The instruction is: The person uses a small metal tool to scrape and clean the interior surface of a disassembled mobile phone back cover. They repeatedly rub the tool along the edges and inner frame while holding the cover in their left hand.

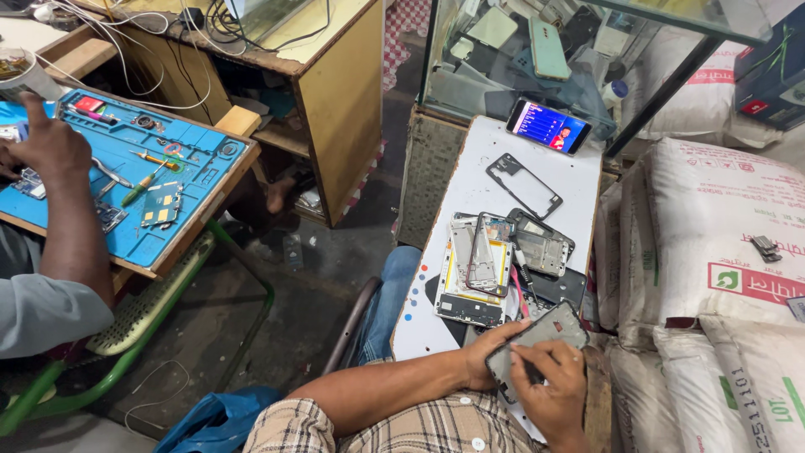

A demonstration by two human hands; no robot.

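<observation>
a lit phone [549, 127] lies at the far end of the white board [470, 168], its screen blue with a red patch; just right of the board stand stacked white woven sacks [721, 218] with red and green printed label panels; beyond the sacks, at the far right, sits a dark blue box [771, 71] with a small red label.

A lit phone [548, 127] lies at the far end of the white table [470, 168], with an empty black frame [524, 184] and a heap of opened phone bodies [482, 268] nearer. To the left, a co-worker's arm [71, 218] rests over a blue repair mat [189, 159] carrying screwdrivers [144, 186]. White sacks [713, 226] are stacked on the right, below a glass case [520, 59] of phones.
</observation>
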